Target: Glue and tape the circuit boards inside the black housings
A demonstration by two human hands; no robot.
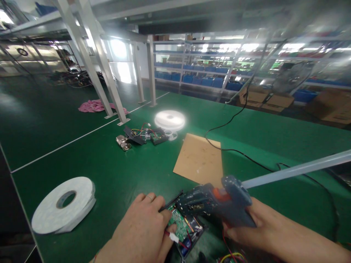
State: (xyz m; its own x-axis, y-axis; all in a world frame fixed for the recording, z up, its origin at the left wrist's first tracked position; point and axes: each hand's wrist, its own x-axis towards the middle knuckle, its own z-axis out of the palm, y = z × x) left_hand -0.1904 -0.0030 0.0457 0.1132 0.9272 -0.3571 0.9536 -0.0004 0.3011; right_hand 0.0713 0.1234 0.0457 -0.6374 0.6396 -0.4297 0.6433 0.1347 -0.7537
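Note:
My right hand [246, 226] is wrapped around the handle of a dark grey hot glue gun [216, 202] with a long translucent glue stick [298, 170] coming out of its back. The gun points left, with its front end over a green circuit board [177, 223] in a black housing. My left hand [148, 223] grips the left side of this housing, its thumb near a white connector [173, 236] on red wires. The nozzle tip is hard to make out. Loose red and yellow wires [233, 255] show at the bottom edge, partly cut off.
A big roll of white tape [63, 206] lies at left. Farther back are a dark electronic assembly [157, 136], a silvery metal part [123, 142] and a brightly lit white roll [170, 119]. Brown cardboard [201, 157] lies ahead; a black cable [244, 155] crosses it. Metal legs [104, 73] stand back left.

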